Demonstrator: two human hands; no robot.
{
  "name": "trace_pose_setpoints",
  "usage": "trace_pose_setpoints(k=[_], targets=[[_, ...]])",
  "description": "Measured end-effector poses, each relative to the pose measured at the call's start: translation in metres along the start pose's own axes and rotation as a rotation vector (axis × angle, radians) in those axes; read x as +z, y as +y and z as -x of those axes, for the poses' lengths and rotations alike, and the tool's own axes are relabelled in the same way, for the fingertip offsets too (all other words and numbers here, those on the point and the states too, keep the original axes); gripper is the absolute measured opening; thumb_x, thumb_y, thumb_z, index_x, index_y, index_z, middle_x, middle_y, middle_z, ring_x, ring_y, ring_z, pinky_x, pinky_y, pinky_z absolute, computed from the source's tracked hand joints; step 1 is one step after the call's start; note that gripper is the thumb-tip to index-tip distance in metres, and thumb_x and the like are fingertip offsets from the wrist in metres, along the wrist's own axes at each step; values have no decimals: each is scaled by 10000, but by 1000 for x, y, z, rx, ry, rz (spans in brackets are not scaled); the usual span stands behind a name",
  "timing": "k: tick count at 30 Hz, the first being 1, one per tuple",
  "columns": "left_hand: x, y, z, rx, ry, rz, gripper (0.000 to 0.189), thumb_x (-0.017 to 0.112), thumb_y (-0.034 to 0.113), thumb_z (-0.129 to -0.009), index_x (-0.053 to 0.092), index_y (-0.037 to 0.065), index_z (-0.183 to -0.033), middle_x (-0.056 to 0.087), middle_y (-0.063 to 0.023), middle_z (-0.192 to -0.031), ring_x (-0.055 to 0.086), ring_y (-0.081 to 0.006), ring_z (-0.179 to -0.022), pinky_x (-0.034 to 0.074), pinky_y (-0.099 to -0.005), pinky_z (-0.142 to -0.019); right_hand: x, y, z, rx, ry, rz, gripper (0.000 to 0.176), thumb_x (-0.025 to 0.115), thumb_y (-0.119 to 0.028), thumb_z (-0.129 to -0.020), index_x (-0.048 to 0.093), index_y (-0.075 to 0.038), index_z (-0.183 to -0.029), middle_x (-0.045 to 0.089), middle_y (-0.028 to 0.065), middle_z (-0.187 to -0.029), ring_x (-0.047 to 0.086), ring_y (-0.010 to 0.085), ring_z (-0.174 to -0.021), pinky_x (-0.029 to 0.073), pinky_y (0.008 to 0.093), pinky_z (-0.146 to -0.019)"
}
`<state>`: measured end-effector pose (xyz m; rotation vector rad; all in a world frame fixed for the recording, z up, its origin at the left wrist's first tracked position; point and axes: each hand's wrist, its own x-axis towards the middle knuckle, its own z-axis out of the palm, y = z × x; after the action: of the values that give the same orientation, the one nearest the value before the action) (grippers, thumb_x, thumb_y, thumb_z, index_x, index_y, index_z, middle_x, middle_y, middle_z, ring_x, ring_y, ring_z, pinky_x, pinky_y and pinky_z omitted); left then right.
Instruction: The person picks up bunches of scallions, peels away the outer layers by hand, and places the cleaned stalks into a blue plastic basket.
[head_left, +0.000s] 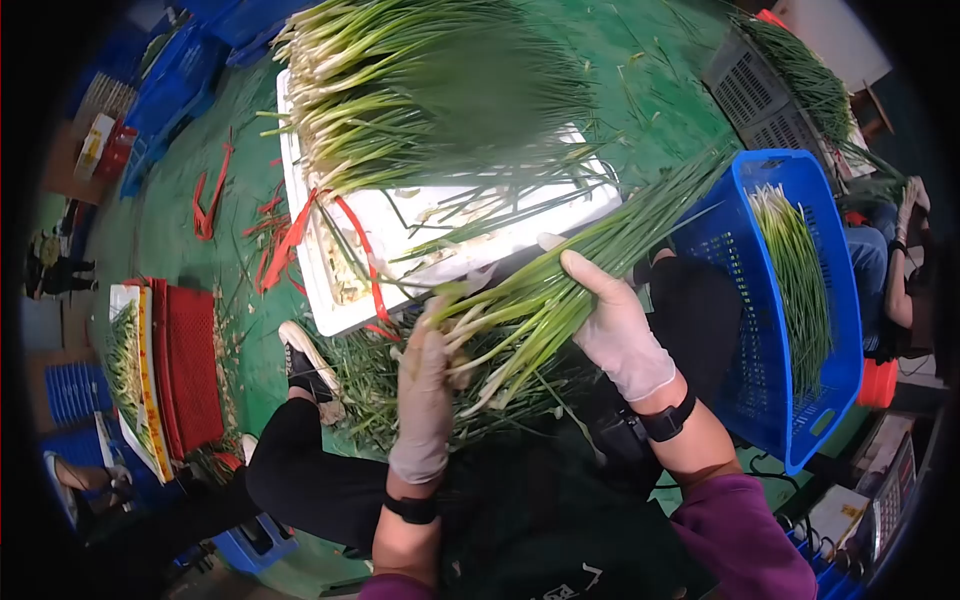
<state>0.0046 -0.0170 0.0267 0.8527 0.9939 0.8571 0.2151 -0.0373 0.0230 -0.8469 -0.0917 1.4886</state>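
A bunch of green onions [545,295] slants across the middle of the head view, white ends at lower left and green tops at upper right. My right hand [625,335], in a pale glove, is closed round its middle, with the thumb on top. At the white ends is my left hand [424,400], also gloved, its fingers closed on some of the stalks; its fingertips are partly hidden. Just beyond the hands stands a white foam box [470,225] with a large pile of green onions [370,90] on it. Red ties [350,225] hang over its near edge.
To the right, a blue basket [795,400] holds more green onions. Trimmed leaves [365,375] lie beneath my hands, between my legs. A red crate [190,365] is at left and a grey crate [745,85] at upper right. Another person's arm [900,265] shows at far right.
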Motion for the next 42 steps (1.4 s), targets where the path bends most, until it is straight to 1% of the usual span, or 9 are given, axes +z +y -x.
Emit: trace_pose_setpoints(k=[2,10,14,17,19,25,29,37,42], targets=[[-4,-11,-4,-4,-87,-99,413,528,276,-1001,549,-20,-1288,651,-51,-936,473,-52,-639,366,-181,-562,2,-1,1,-23,-9,1,421,595,-171,-943,521,4,-1318,580,122,-1281,578,235,-1146,459,387,-1009],[-14,-17,-3,72,223,207,258,574,246,-958,663,10,-1012,548,13,-749,410,-43,-593,299,-190,-526,2,-2,2,-108,28,-48,388,612,-139,-933,548,-19,-1296,628,89,-1203,593,211,-1109,467,376,-990],[-12,-3,-1,-46,-119,-215,268,647,197,-898,650,-24,-1050,670,-49,-914,486,-46,-646,371,-193,-553,2,-1,2,-119,-10,-55,374,618,-139,-931,560,-24,-1282,631,91,-1209,594,204,-1115,479,354,-955],[16,4,-4,-308,-144,232,271,657,141,-884,640,-27,-1097,686,-84,-1034,586,-71,-765,483,-217,-668,7,1,7,-65,14,26,391,628,-145,-927,556,-30,-1293,620,90,-1232,590,189,-1118,485,330,-909],[16,-3,-14,-147,-193,184,280,677,92,-872,638,-12,-1129,679,-76,-1056,627,-108,-907,515,-252,-816,8,4,6,-31,2,37,422,625,-143,-925,527,-13,-1314,607,107,-1212,591,194,-1079,510,318,-866],[29,-16,-19,-232,-61,241,293,697,55,-860,636,3,-1142,674,-59,-1052,619,-123,-961,492,-266,-872,12,7,5,5,3,86,463,619,-157,-927,493,25,-1333,591,132,-1201,598,175,-1010,520,271,-776],[39,-27,-18,-152,-10,364,246,692,58,-863,647,5,-1099,671,-57,-1032,616,-121,-948,496,-255,-830,6,8,4,49,54,89,372,624,-139,-920,576,-42,-1277,632,56,-1191,596,138,-1052,480,279,-823],[31,-35,-19,-378,25,300,54,681,60,-829,636,88,-841,543,57,-711,419,-26,-591,326,-204,-533,6,8,3,58,67,140,388,612,-170,-924,574,-2,-1271,646,82,-1111,621,137,-911,487,240,-701],[32,-33,-21,-388,21,342,64,681,53,-817,631,91,-812,506,68,-661,387,-29,-545,290,-209,-502,3,10,0,42,88,149,405,606,-168,-928,559,13,-1288,642,94,-1114,625,143,-917,493,252,-716]])
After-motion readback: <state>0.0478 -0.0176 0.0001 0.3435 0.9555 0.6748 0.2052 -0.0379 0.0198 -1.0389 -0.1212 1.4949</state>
